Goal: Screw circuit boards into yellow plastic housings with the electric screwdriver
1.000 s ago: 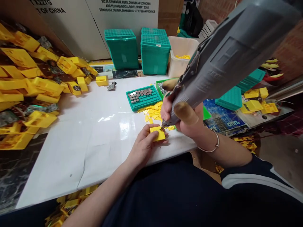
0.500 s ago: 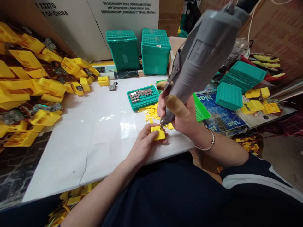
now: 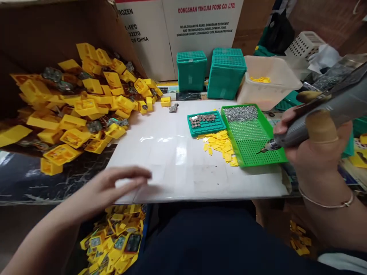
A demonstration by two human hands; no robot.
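Note:
My left hand [image 3: 114, 185] is over the left part of the white tabletop [image 3: 169, 172], thumb and fingers apart, with nothing in it. In my right hand [image 3: 312, 149] is a grey electric screwdriver [image 3: 323, 114], my fingers wrapped round its body. Its bit points left, over the near part of a green perforated tray [image 3: 246, 139] with small metal screws [image 3: 241, 113] heaped at the far end. Loose yellow plastic pieces [image 3: 219, 144] lie beside this tray. Behind them, a teal tray [image 3: 206, 124] carries round metal button cells [image 3: 200, 120].
Yellow plastic housings [image 3: 86, 103] with wires and circuit parts are piled at the left. More yellow housings [image 3: 114, 240] fill a container below the table edge. Stacked teal trays [image 3: 226, 74] and a translucent bin [image 3: 266, 89] stand at the back, before a white carton [image 3: 200, 23].
The small yellow housing has left my left hand, which moved left and opened. My right hand drew the screwdriver away to the right. The view has shifted, showing more of the green tray.

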